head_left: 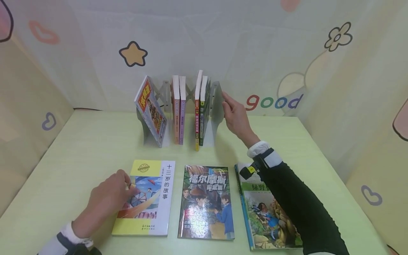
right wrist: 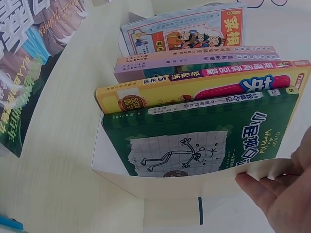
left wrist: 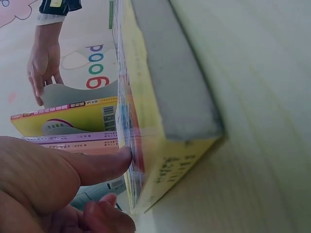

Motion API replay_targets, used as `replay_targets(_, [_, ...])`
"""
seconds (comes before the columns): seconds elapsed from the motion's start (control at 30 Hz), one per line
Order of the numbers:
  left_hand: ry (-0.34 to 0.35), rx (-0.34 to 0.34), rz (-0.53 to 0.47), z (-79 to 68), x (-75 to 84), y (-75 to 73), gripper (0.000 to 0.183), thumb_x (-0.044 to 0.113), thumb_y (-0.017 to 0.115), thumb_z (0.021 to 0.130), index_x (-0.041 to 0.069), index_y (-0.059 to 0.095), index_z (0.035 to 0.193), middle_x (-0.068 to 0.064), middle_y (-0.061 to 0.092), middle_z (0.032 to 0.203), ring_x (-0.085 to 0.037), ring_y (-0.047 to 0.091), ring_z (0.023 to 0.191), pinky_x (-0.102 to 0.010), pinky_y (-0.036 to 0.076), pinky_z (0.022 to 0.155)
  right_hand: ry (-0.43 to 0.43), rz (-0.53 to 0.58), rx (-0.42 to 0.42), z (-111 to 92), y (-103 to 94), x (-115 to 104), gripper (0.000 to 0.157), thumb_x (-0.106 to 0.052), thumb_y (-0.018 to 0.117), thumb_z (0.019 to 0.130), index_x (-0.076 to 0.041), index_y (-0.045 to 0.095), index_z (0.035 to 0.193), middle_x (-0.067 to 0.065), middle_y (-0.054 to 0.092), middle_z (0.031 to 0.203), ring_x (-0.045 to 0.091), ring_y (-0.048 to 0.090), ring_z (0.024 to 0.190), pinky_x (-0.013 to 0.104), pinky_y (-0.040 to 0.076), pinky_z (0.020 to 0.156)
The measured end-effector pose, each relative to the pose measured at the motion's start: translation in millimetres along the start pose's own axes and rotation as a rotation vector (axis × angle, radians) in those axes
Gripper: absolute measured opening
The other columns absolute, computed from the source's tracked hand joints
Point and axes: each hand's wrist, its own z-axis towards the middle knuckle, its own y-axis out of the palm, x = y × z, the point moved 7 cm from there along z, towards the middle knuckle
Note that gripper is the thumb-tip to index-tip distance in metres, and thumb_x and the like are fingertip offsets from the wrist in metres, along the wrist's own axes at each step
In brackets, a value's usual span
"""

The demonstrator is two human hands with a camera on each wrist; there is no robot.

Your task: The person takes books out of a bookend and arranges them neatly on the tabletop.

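My left hand (head_left: pixel 108 194) is over the left edge of a yellow-and-white storybook (head_left: pixel 156 217) lying flat on the table. In the left wrist view its thumb (left wrist: pixel 104 165) touches the cover, and the other fingers are loosely curled above it. My right hand (head_left: pixel 237 118) pinches the right end plate (head_left: pixel 218 102) of a grey metal book rack. In the rack stand a green book (right wrist: pixel 165 141), a yellow book (right wrist: pixel 194 85) and two thin pink and purple books (right wrist: pixel 194 63). A blue-covered book (head_left: pixel 151 109) leans against the rack's left end.
A detective comic book (head_left: pixel 205 202) lies in the middle of the table (head_left: pixel 92 141). To its right, partly hidden under my right forearm, is a green-titled storybook (head_left: pixel 264 216), apparently on top of another book. A patterned curtain (head_left: pixel 223 42) hangs behind the rack.
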Motion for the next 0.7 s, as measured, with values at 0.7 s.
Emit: replay_targets(0.7, [0.249,0.335,-0.148,-5.6,41.1,-103.4,0.061,0.041,0.054,0.095,-0.003,0.048,0.136,-0.023,0.058,0.119,-0.037,0.058,0.099,-0.042,0.051,0.067,-0.008,-0.025,0.007,0.8,0.5,-1.3,0.049,-0.026,0.045,0.102,-0.009,0.041,0.148,0.01,0.053,0.077,0.023,0.046,0.057,0.024,0.038,0.054])
